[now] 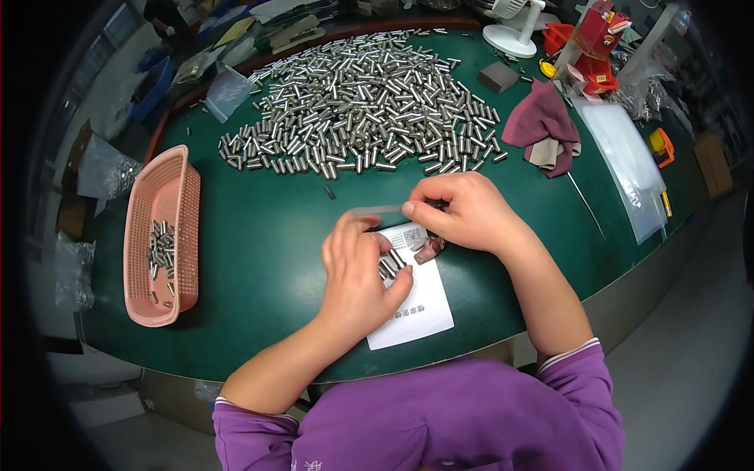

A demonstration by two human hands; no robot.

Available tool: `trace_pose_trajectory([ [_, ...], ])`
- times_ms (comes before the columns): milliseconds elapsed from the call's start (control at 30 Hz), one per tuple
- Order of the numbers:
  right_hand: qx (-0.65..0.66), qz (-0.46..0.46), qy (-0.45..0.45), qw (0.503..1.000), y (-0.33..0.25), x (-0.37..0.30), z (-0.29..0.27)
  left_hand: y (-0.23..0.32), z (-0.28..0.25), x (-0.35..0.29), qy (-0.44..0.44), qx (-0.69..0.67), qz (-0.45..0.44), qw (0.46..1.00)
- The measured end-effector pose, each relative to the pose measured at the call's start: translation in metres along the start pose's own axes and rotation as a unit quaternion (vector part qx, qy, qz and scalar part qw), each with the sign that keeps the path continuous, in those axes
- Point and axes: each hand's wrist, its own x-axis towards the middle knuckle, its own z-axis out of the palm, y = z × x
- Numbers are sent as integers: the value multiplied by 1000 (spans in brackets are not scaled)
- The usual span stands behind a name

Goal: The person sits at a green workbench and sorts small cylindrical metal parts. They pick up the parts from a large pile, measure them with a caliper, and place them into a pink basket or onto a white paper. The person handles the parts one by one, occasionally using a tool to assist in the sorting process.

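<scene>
My left hand (357,271) is curled around several short metal pins (388,268), held between its thumb and fingers. My right hand (465,210) pinches one end of a thin translucent plastic strip (378,210), which may be the edge of a bag. The strip's other end reaches the fingertips of my left hand. Beneath both hands lies a white printed paper sheet (420,306) on the green table. A small reddish-brown object (428,250) rests on the sheet below my right hand; its kind is unclear.
A large heap of metal pins (357,102) covers the far middle of the green table (267,259). At the left stands a pink basket (191,235) with some pins inside. Toward the right are a maroon cloth (542,118), a thin rod (585,206) and clear plastic bags (620,165).
</scene>
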Motion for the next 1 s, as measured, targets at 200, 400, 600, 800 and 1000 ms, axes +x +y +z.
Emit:
trace_pose_trajectory([
  [200, 1, -16, 29, 999, 4, 0, -8, -11, -18, 2, 27, -34, -43, 998],
  [400, -28, -34, 46, 998, 8, 2, -6, -23, -17, -1, 23, -202, -115, 972],
  [600, -38, -9, 45, 998, 4, 1, -9, -27, -11, -2, 44, -265, -182, 946],
  [800, -43, -36, 37, 998, 6, 0, -8, -29, -9, 0, 56, -289, -167, 941],
  [1000, -63, -39, 21, 997, 7, -1, -8, -24, -14, 2, 31, -275, -185, 943],
])
